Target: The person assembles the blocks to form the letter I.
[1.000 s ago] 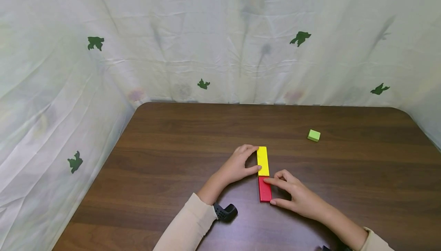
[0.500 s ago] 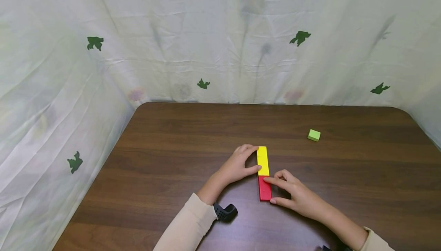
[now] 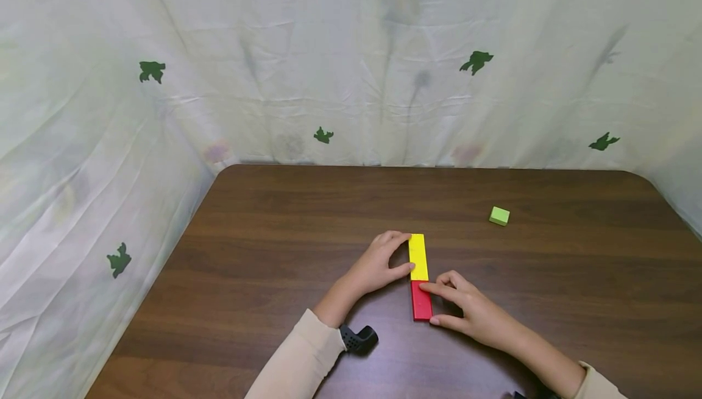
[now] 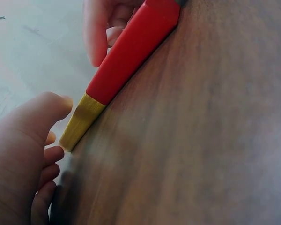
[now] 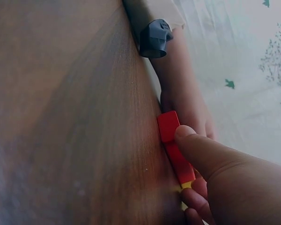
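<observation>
A yellow block (image 3: 418,253) and a red block (image 3: 422,307) lie end to end on the table, the yellow one farther away. My left hand (image 3: 375,267) touches the yellow block's left side with thumb and index finger spread apart. On top of the red block rests the index finger of my right hand (image 3: 477,315), while its thumb touches the near right corner. In the left wrist view, the yellow block (image 4: 82,122) meets the red block (image 4: 126,56) end to end. The right wrist view shows the thumb of my right hand (image 5: 243,187) against the red block (image 5: 181,164).
A small light green block (image 3: 499,215) lies farther back on the brown wooden table (image 3: 307,204), to the right. Behind and left of the table hangs a pale curtain (image 3: 263,82) with green leaf-like shapes. A black device (image 3: 359,339) is at my left wrist.
</observation>
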`<state>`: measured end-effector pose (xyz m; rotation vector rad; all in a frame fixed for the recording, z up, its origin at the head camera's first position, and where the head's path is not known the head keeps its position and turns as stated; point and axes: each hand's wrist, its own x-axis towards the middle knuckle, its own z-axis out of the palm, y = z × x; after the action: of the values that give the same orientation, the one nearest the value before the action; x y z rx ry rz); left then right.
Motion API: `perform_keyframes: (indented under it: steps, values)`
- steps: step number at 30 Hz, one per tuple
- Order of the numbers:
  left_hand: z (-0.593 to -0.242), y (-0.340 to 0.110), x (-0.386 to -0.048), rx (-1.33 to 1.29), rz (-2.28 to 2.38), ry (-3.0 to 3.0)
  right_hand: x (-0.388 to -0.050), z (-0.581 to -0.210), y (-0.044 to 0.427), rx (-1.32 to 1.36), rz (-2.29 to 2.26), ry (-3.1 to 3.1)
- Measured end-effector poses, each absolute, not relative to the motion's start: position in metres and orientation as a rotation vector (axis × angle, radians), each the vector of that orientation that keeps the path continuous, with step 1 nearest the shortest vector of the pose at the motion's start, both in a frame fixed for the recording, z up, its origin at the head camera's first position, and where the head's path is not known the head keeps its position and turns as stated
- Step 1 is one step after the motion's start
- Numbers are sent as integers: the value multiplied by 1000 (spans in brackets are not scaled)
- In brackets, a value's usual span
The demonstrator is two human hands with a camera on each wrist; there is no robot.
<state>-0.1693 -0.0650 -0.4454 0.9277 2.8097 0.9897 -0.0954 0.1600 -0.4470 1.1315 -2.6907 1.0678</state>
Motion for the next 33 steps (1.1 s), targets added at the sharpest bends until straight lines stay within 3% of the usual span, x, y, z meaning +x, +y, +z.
perform_keyframes:
  steps: [33]
  values:
    - [-445, -74, -137, 984, 1012, 2788, -96, -448, 160, 1130, 1092, -2689]
